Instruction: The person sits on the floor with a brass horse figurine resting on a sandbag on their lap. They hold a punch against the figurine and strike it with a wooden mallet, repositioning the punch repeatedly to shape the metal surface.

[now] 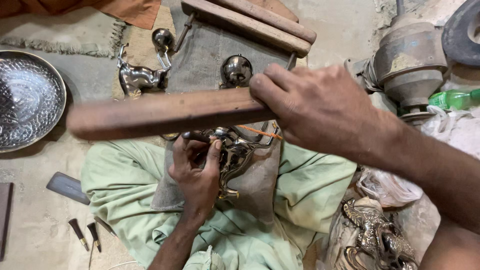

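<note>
Figurine (235, 155) in left grip (197, 170).

I see soft, even daylight with faint shadows. Glare spots gleam on the hammered round silver metal bowl (27, 97). The long brown wooden stick (165, 117) looks motion-blurred.

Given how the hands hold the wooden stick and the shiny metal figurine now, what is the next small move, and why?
Probably lower the wooden stick a little toward the metal animal figurine. The right hand grips the stick at its end and holds it level above the figurine, which the left hand steadies on the grey cloth over the lap. Whether stick and figurine already touch, I cannot tell.
</note>
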A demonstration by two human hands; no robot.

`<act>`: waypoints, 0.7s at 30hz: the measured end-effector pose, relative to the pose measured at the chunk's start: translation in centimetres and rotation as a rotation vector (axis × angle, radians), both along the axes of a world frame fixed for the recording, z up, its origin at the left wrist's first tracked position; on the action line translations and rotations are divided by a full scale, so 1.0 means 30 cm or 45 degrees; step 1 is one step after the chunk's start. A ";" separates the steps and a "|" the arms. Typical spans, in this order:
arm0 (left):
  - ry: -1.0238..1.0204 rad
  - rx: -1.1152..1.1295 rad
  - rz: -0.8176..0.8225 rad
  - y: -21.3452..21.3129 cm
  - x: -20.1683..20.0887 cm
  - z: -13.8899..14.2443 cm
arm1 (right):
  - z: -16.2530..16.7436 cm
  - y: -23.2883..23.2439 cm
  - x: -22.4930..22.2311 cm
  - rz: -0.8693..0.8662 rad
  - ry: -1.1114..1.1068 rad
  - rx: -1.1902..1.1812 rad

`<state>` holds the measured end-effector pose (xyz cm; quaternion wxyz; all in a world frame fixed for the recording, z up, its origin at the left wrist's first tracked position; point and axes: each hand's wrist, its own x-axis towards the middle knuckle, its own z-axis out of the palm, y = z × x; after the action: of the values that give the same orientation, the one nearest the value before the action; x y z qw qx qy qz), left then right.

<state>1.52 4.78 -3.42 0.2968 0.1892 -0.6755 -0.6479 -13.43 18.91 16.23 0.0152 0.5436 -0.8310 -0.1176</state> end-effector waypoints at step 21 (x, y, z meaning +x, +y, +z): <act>-0.005 -0.316 -0.030 -0.025 -0.046 0.027 | 0.020 0.005 -0.049 -0.101 -0.061 -0.200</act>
<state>0.14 4.04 -2.62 0.3090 0.1442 -0.7534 -0.5623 -14.89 19.07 16.82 0.0333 0.5100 -0.8586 -0.0398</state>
